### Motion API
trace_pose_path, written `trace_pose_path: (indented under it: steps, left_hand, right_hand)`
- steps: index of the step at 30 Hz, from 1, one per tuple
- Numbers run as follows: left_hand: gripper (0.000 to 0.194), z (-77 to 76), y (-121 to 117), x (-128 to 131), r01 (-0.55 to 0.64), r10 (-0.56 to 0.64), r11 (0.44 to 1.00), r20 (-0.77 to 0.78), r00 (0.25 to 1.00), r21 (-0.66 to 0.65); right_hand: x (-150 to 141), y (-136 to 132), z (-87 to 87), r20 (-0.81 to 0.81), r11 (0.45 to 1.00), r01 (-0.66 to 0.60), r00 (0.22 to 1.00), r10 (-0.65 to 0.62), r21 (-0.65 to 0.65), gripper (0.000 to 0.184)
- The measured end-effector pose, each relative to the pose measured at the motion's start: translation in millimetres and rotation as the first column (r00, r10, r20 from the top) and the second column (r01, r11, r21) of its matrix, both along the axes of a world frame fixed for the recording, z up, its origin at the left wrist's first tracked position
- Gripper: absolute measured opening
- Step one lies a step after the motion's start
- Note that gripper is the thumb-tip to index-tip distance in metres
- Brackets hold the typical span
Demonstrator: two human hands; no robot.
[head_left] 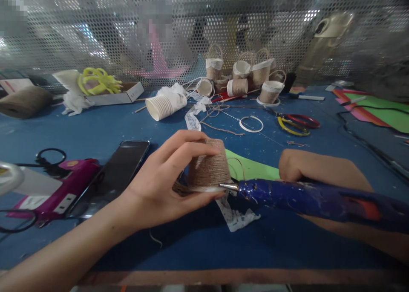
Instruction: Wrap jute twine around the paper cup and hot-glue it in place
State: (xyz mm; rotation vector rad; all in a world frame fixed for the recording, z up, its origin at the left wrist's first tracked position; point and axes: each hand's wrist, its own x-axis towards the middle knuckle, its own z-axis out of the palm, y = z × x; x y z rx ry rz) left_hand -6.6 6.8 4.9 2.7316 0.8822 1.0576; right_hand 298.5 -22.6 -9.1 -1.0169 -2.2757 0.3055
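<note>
In the middle of the view, my left hand [162, 181] grips a small cup wrapped in twine [212, 166], fingers over its top and thumb beneath its lower edge. A white rim shows along the cup's lower edge. My right hand [319, 168] is closed at a blue hot glue gun [287, 198], whose body hides part of the fingers. The gun's metal nozzle [228, 186] meets the cup's lower edge near my left thumb. Behind the cup lies light green paper [255, 166], and a strip of white lace [238, 217] shows below it.
Left are a phone [121, 164], a magenta power strip [70, 177] and a twine roll [25, 101]. Farther back stand paper cups [159, 108], several small twine baskets [270, 93], a white ring [251, 124] and scissors [294, 125]. A black cable [367, 143] runs along the right.
</note>
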Motion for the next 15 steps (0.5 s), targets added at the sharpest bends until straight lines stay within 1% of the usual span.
trace_pose_path:
  steps: [6,10,15]
  left_hand:
    - [0.047,2.7,1.9,-1.2,0.024,-0.024,1.0,0.053,0.998,-0.015]
    - [0.046,4.3,3.3,-2.2,0.019,-0.015,0.998,0.081,0.997,-0.057]
    - [0.046,4.2,4.4,-3.4,0.024,-0.012,0.994,0.111,0.994,-0.104]
  right_hand:
    - [2.3,4.8,2.7,-0.042,0.998,-0.054,0.998,0.055,0.023,0.019]
    - [1.6,5.9,6.1,-0.034,0.999,-0.019,0.999,0.02,0.043,0.019]
    - [2.7,5.4,4.5,-0.034,0.999,-0.02,0.999,0.022,0.046,0.019]
